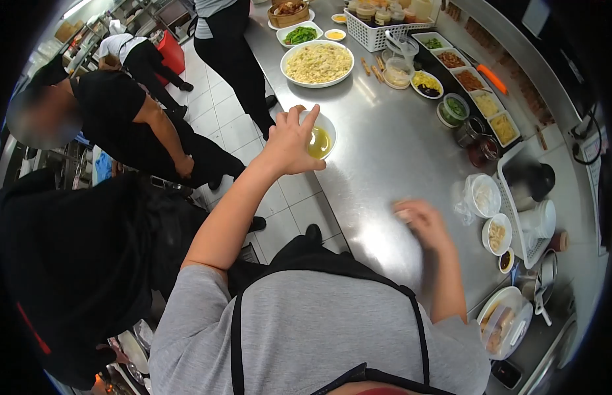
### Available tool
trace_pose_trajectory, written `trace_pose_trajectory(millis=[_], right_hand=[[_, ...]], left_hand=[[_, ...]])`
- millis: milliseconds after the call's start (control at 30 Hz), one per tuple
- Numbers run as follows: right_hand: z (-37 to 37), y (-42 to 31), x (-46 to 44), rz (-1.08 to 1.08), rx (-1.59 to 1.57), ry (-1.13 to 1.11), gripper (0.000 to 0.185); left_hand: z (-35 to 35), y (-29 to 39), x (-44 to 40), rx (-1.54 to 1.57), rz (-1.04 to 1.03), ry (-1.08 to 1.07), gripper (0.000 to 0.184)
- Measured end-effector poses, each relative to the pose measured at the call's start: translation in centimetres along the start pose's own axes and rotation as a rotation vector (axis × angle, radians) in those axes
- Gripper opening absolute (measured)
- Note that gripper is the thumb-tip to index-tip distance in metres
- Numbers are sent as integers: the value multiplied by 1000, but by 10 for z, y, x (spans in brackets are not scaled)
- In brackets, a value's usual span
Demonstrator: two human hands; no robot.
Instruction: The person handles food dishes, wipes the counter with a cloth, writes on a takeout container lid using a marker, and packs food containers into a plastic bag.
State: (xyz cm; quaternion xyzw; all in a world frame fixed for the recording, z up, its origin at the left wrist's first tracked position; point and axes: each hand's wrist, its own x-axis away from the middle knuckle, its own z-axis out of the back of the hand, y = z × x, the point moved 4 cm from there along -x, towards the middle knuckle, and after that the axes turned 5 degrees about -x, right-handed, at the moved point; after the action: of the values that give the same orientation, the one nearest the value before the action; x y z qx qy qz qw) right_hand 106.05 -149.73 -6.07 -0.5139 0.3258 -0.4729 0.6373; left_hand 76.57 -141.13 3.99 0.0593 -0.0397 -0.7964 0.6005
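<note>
My left hand [291, 143] grips a small white bowl [329, 126] by its rim, thumb and fingers spread around it. Yellow-green liquid [319, 142] lies in the bowl, which is at the table's left edge. My right hand [422, 221] is over the bare steel table [385, 171], smeared by motion with its fingers partly bent. Whether anything is between those fingers cannot be made out. Beyond my left hand stands a large white bowl of yellow, fried-rice-like food [318, 64].
A plate of greens [300, 35] and a bamboo steamer [288, 13] stand at the far end. Containers of chopped toppings [470, 81] and small bowls [497, 234] line the right side. Co-workers in dark clothes [121, 118] stand left of the table on the tiled floor [279, 204].
</note>
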Motion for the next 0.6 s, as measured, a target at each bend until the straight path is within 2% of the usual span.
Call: trace_pose_trajectory(millis=[33,67,133,200,267,333,367,433,467,533,600], right_hand=[[28,-6,-2,-6,205,52,17],[34,-5,-11,-8,210,46,17],[46,-14,-31,121,566,310,21],[7,-40,-78,266,361,239,35],[-61,-40,-129,-70,-580,2,52],[-120,-41,-179,-233,-1089,-324,64],[-135,-55,-199,-221,-1070,-326,64],[-166,-77,-228,-250,-1289,-389,67],[-176,-84,-239,-269,-1283,-388,67],[-186,-106,-269,-173,-1104,-398,60],[-198,-125,-290,-200,-990,-363,57]], left_hand=[[0,-5,-2,6,7,0,103],[0,-11,-4,10,2,-9,103],[0,-22,-9,18,1,-17,103],[3,-33,-14,15,-35,-38,101],[6,-48,-21,39,-80,-19,101],[14,-63,-27,68,-125,13,101],[19,-70,-30,42,-153,10,101],[29,-89,-36,33,-182,9,102],[31,-100,-38,48,-173,4,102],[34,-123,-46,-74,-183,-14,104],[33,-150,-53,-41,-169,8,107]])
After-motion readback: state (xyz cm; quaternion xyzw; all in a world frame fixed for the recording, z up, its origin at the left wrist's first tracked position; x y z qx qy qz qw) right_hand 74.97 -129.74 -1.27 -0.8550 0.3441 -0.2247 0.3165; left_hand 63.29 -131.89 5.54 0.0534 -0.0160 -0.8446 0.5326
